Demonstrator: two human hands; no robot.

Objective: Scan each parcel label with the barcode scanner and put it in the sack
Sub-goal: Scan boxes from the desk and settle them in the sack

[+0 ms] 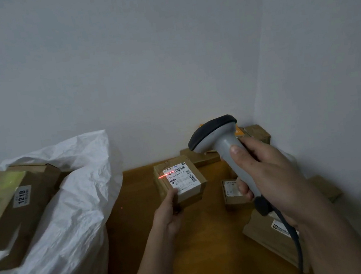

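Cardboard parcel (180,180) gripped by left hand (168,215); right hand (268,176) grasps grey scanner (224,149), red beam on label (180,176).

**Parcel under the scanner beam**

A small brown cardboard parcel (181,182) is held above the wooden floor, tilted, its white barcode label (179,176) facing up with a red line across it. The grey barcode scanner (226,151) points down at it. The white sack (70,207) stands left, boxes inside
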